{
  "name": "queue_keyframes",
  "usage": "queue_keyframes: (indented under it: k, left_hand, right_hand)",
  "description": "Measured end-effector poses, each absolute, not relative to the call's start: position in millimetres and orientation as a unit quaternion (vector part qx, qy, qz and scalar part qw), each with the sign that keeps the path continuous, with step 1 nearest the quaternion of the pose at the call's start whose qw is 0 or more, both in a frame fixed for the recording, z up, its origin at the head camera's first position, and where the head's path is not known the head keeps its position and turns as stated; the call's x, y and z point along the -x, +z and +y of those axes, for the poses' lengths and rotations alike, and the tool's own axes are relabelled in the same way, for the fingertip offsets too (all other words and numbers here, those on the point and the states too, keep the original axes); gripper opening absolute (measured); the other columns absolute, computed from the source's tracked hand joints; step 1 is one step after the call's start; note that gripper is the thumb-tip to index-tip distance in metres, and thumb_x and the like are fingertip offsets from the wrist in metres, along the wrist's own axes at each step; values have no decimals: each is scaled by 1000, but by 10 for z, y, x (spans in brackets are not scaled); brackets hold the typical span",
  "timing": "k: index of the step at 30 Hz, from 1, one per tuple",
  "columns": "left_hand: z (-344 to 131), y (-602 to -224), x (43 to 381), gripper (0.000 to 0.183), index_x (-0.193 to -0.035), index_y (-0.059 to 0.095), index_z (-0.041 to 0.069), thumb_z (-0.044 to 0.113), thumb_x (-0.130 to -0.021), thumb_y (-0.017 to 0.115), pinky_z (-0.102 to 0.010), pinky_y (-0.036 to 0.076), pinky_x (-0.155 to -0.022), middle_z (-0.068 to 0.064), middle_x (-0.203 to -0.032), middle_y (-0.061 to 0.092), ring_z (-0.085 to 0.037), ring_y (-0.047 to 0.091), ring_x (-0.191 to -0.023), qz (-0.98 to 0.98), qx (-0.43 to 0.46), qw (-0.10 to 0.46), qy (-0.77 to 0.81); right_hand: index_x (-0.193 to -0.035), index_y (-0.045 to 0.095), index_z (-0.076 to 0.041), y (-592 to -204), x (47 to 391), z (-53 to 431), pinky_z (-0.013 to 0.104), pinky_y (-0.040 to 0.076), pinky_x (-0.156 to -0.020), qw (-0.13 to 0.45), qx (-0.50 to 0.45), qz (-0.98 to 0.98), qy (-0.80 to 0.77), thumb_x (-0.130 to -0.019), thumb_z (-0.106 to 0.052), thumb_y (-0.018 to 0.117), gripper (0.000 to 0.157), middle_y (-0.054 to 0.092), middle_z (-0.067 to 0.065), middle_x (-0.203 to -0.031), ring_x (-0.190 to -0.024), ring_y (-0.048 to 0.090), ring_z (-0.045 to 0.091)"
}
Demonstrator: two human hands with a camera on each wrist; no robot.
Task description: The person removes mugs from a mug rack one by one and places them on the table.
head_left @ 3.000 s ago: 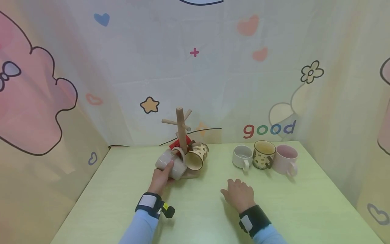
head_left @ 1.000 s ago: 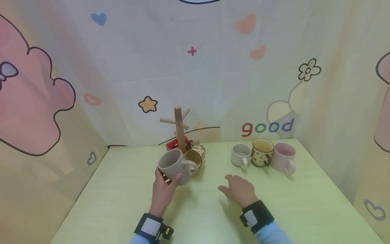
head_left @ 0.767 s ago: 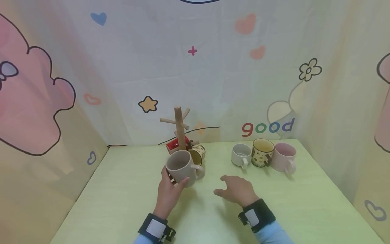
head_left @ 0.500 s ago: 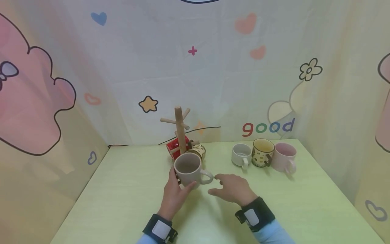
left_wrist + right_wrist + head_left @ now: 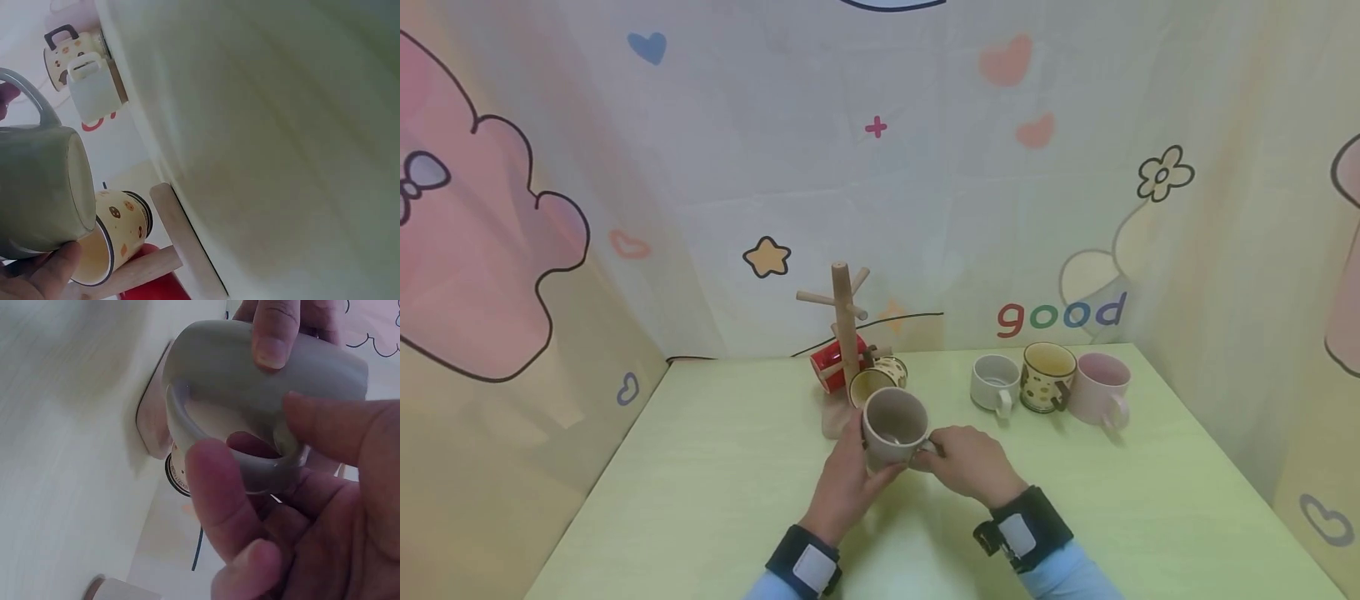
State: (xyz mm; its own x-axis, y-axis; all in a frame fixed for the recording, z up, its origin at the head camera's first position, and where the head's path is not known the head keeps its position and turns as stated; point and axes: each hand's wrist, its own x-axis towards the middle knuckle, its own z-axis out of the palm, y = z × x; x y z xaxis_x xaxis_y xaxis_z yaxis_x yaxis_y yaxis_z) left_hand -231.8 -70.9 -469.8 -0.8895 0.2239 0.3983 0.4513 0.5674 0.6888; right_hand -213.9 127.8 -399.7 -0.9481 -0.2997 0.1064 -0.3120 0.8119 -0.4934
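Note:
A plain grey mug (image 5: 896, 427) is held in the air above the table, its opening tipped toward the head camera. My left hand (image 5: 844, 487) grips its body from the left, thumb along the near side. From the right, my right hand (image 5: 973, 465) holds the mug's handle; in the right wrist view the fingers curl round the handle (image 5: 187, 422) and the thumb lies near its upper end. Behind stands a wooden mug tree (image 5: 844, 321). On its lower pegs are a red mug (image 5: 827, 367) and a cream patterned mug (image 5: 128, 219), the latter partly hidden by the grey mug.
To the right on the pale table (image 5: 700, 500) a small white mug (image 5: 995, 385), a cream patterned mug (image 5: 1045, 385) and a pink mug (image 5: 1096, 396) stand upright in a row. The tree's upper pegs stick out bare. A printed curtain (image 5: 880, 208) hangs behind.
My left hand took the grey mug from beside the mug tree's lower peg, turned it upright and brought it right and nearer. My right hand moved left and took hold of its handle.

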Motion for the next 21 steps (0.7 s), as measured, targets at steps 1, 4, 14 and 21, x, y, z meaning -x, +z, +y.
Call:
queue_keyframes:
  k: [1,4,14,21]
  left_hand:
    - [-703,-4694,2316,98,-153,23,16,28,-79,86,-43,43,-105,-5,-149,43,-23,48,-132,-876,195,131,-422]
    - [-696,-4684,2309,98,-153,23,17,27,-79,86,-43,43,-104,-5,-149,43,-23,48,-133,-874,204,127,-423]
    - [-702,-4653,2338,96,-153,23,18,28,-80,84,-42,43,-105,-3,-147,42,-20,48,-132,-860,258,128,-421]
    - [-704,-4555,2374,96,-153,21,18,34,-81,83,-42,43,-105,-5,-146,44,-20,50,-129,-870,251,70,-419]
  right_hand:
    - [-78,68,-13,-4000,2143,1283,31,40,-53,11,-163,-950,266,-92,-29,69,21,54,-6,-64,-59,49,12]
    - [-82,70,-10,-4012,2157,1303,30,43,-52,-11,-167,-941,295,-93,-23,68,17,56,-5,-63,-57,52,12]
    - [-97,73,-4,-4003,2139,1363,31,48,-53,-69,-155,-915,366,-94,-16,67,14,68,2,-80,-52,60,16]
    - [-83,72,-5,-3986,2106,1376,29,47,-48,-45,-134,-915,377,-94,-17,64,18,65,0,-73,-50,59,15]
